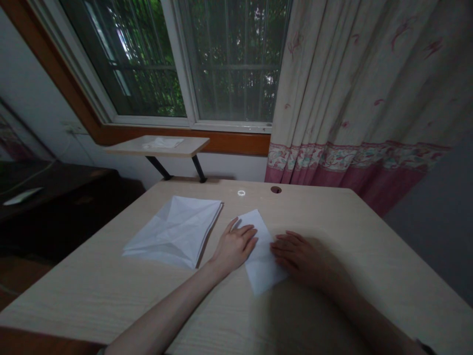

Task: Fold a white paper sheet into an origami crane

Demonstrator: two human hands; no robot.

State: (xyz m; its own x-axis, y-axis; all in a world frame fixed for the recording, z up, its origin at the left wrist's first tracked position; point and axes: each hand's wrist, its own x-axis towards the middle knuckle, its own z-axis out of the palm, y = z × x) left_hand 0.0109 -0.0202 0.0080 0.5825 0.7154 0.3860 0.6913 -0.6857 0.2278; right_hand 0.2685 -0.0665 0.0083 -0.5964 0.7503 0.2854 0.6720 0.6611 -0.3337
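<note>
White sheet (261, 259), paper by its look: flat on the pale desk (332, 212), slantwise between both hands. Probable faults: skewing or sliding, from uneven pressure on a smooth top; wrinkling, from fingertips dragging across thin material; nudging of the neighbouring stack, from a leftward sweep of the left forearm. Left hand (236, 246): palm down, fingers loosely spread over the left edge, gripping nothing. Right hand (301, 259): palm down, fingers extended close together, tips at the right edge, no grip visible. Forearms: converging from the near side. Leftward: larger white stack (177, 231), layered, creased, apart from the sheet. Beyond: raised shelf (129, 146), crumpled white piece (164, 142) on top.
</note>
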